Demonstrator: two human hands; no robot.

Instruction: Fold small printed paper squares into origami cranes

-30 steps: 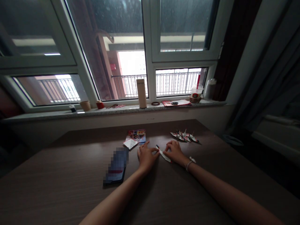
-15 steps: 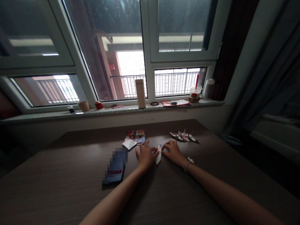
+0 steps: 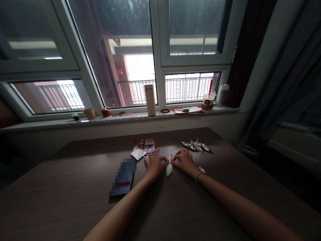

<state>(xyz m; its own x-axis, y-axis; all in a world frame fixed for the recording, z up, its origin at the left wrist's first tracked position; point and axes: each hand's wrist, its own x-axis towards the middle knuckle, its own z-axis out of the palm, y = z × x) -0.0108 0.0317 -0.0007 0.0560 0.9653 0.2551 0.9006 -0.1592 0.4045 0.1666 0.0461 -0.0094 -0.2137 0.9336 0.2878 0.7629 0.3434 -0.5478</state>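
Between my two hands, a small folded paper piece (image 3: 169,169), white with red edges, lies pointed end toward me on the table. My left hand (image 3: 155,165) pinches its upper left side with thumb and index finger, the other fingers raised. From the right, my right hand (image 3: 184,161) pinches the same piece, its fingers curled close together. Beyond that hand sits a row of several folded paper pieces (image 3: 197,146) with pointed tips. Left of my left hand, a white folded paper sheet (image 3: 138,154) overlaps a colourful printed leaflet (image 3: 145,146).
A dark phone (image 3: 123,179) lies left of my left forearm on the brown table (image 3: 75,187). Along the windowsill stand a beige flask (image 3: 150,100), a paper cup (image 3: 89,113), a red spool-like item (image 3: 105,112), scissors (image 3: 185,110) on papers, and a drink cup (image 3: 209,97).
Both hands have shifted slightly, their fingertips closing in on the paper piece's upper part. More of its lower white part shows now.
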